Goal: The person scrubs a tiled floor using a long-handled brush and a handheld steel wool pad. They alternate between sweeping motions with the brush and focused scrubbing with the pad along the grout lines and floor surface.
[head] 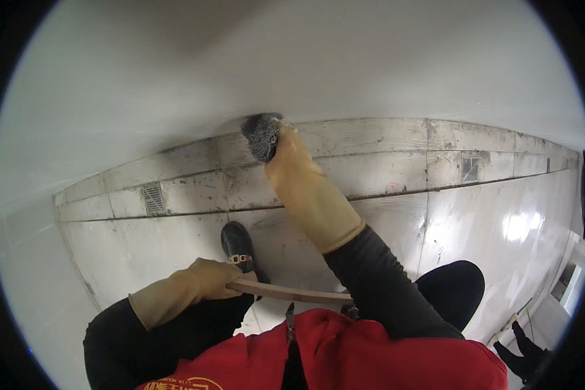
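My right hand [292, 153], in a long yellow rubber glove, presses a grey steel wool scourer [262, 137] where the tiled floor meets the white wall. White foam shows at its fingertips. In a matching glove, my left hand [212, 279] grips the end of a flat, pale wooden bar [292, 292]. That bar runs across in front of my red vest, and its far end passes out of sight behind my right forearm. Dark grime marks the joints of the floor tiles [370, 136] around the scourer.
The white wall [292, 58] rises directly ahead. Two slotted drain grates, one on the left [153, 199] and one on the right [470, 169], sit in the tile strip. My black shoe [237, 241] stands near the left hand. Another person's dark-clad legs [521, 348] appear at lower right.
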